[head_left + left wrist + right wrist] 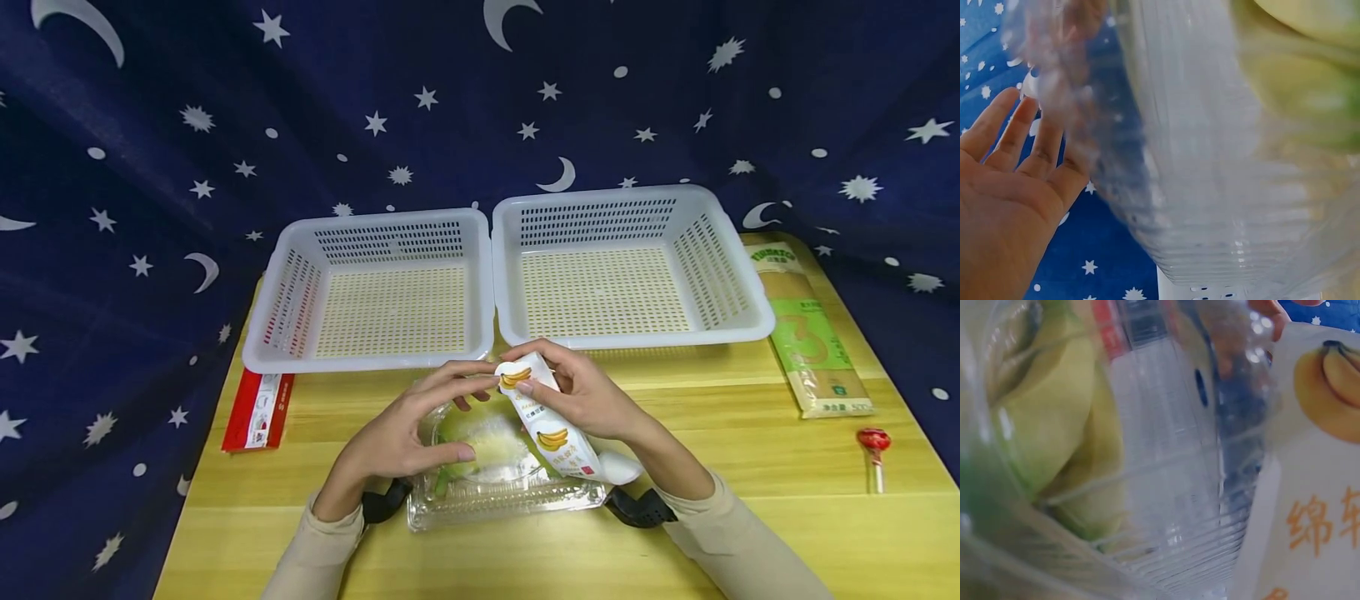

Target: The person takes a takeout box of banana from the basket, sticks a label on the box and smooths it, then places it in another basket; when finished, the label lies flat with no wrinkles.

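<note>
A clear plastic clamshell box (506, 497) with yellow-green fruit (1054, 419) inside lies on the table between the hands. My right hand (592, 396) pinches a white strip of banana stickers (542, 410) above the box's right side, thumb on its printed face. The strip's lower end runs to a white rolled part (621, 468). My left hand (420, 421) reaches over the box's left side, its fingertips at the strip's upper left edge and its thumb apart. In the left wrist view, the left hand's fingers (1044, 147) look extended; the box hides part of that view.
Two white perforated baskets (367, 364) (637, 337) stand side by side behind the box. A red-and-white packet (258, 412) lies partly under the left basket. On the right are a brown-and-green packet (813, 346) and a red lollipop (874, 442). A starry blue cloth (450, 167) hangs behind.
</note>
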A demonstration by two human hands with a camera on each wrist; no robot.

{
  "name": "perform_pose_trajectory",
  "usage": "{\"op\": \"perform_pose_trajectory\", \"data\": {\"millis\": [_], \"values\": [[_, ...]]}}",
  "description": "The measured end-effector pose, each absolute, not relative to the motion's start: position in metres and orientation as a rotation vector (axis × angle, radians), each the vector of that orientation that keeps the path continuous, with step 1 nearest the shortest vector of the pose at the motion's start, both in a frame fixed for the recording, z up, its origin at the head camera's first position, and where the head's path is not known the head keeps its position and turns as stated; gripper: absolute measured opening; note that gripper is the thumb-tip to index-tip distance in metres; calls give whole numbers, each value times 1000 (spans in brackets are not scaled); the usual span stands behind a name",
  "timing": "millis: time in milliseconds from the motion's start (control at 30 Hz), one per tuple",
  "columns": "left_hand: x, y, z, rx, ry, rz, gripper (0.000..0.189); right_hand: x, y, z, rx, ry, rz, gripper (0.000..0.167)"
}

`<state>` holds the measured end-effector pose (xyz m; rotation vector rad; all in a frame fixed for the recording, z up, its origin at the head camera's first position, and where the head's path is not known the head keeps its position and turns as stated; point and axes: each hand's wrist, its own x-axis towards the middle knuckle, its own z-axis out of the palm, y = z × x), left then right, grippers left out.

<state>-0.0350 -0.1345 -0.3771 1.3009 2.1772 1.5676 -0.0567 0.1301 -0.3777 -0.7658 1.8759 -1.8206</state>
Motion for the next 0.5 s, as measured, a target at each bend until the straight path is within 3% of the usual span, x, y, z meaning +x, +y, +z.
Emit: {"op": "perform_pose_trajectory", "data": {"millis": [333,500], "values": [[-36,-135,-378,1347,2145,1610,64,-57,129,-381,-802,1844,-1835,35],[-38,-134,-378,1369,2126,1644,65,-56,128,-381,-810,1976,-1818,45]]}}
